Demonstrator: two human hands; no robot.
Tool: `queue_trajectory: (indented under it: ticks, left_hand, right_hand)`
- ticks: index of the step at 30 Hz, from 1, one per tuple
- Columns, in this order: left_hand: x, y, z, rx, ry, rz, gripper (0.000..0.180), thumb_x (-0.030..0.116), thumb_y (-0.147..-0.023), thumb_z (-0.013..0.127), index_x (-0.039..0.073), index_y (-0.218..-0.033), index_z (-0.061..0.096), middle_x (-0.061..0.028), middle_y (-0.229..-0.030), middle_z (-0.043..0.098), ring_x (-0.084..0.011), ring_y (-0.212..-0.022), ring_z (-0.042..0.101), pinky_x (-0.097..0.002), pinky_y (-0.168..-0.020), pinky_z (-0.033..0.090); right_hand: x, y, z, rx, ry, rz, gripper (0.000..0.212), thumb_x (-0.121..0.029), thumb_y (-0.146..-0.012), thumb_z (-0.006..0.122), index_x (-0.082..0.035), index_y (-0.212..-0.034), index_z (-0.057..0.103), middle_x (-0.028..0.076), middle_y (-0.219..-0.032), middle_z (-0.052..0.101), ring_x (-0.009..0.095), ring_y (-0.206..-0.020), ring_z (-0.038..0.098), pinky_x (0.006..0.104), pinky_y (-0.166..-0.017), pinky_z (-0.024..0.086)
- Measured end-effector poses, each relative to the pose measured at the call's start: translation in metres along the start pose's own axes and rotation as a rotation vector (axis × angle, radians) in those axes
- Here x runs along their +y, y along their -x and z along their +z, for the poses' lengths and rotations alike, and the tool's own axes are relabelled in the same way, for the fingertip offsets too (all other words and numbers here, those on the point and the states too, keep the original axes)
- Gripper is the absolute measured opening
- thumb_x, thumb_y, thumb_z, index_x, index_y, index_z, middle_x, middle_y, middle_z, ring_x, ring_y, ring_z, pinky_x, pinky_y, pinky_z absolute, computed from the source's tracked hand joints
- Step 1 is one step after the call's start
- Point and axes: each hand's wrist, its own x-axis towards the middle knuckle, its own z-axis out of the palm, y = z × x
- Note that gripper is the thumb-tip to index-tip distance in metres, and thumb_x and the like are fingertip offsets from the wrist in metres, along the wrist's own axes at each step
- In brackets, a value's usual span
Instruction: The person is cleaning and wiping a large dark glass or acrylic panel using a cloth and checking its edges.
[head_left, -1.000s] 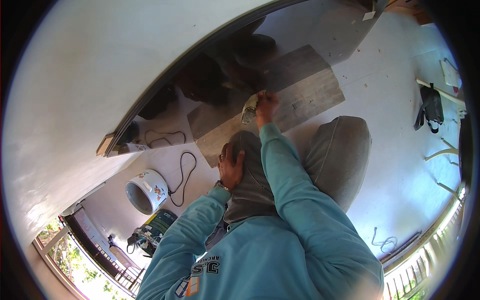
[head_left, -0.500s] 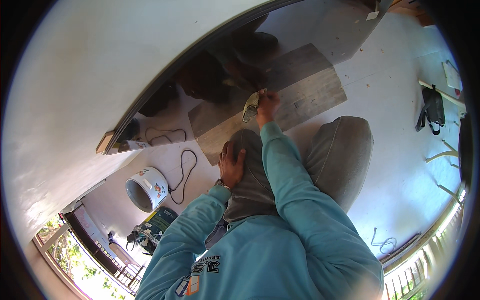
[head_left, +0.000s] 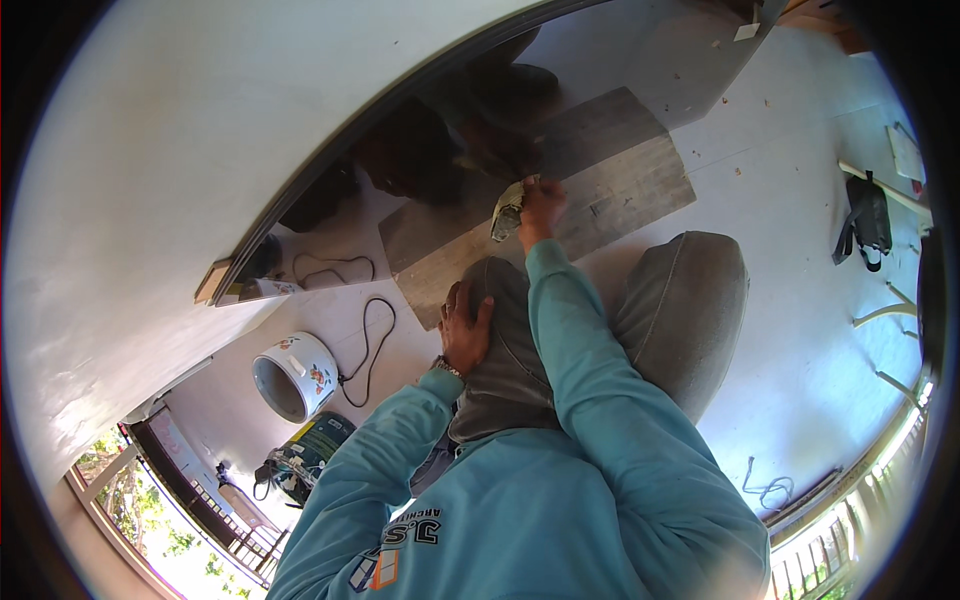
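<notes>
My right hand [head_left: 541,203] reaches forward and grips a small pale hand tool [head_left: 507,212], pressing it onto a grey floor plank [head_left: 625,190] that lies along the base of a reflective wall panel. What kind of tool it is cannot be made out. My left hand [head_left: 465,325] rests flat on my left knee [head_left: 500,300], fingers spread and holding nothing. I am kneeling in grey trousers and a teal sweatshirt.
A white patterned bucket [head_left: 293,372] stands at the left, with a black cable [head_left: 370,325] looping beside it and a green power tool [head_left: 312,448] nearer me. A black bag [head_left: 866,222] lies at the far right. A blue cord [head_left: 765,490] sits on the white floor.
The view has shifted slightly. Both hands stay where they were, the right one still on the tool at the plank.
</notes>
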Motion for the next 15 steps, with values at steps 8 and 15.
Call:
queue_trajectory:
  ticks: [8,15]
  left_hand:
    - [0.0,0.0,0.003,0.008,-0.015,0.006,0.064,0.049,-0.091,0.052,0.009,-0.14,0.042,-0.0169,-0.147,0.038,-0.0419,-0.131,0.038,-0.0535,-0.107,0.03]
    - [-0.01,-0.001,0.004,0.02,-0.021,0.013,0.066,0.05,-0.091,0.052,0.009,-0.14,0.041,-0.0186,-0.147,0.037,-0.0428,-0.131,0.038,-0.0542,-0.106,0.031]
  right_hand:
    - [0.004,-0.009,0.004,-0.041,-0.12,0.062,0.015,-0.009,-0.079,0.073,0.0,-0.081,0.061,0.008,-0.075,0.062,0.017,-0.069,0.055,0.0351,-0.066,0.047]
    - [-0.117,0.082,0.028,-0.048,-0.107,-0.522,0.012,0.0,-0.083,0.062,-0.001,-0.092,0.055,0.01,-0.086,0.055,0.02,-0.079,0.054,0.0338,-0.069,0.044]
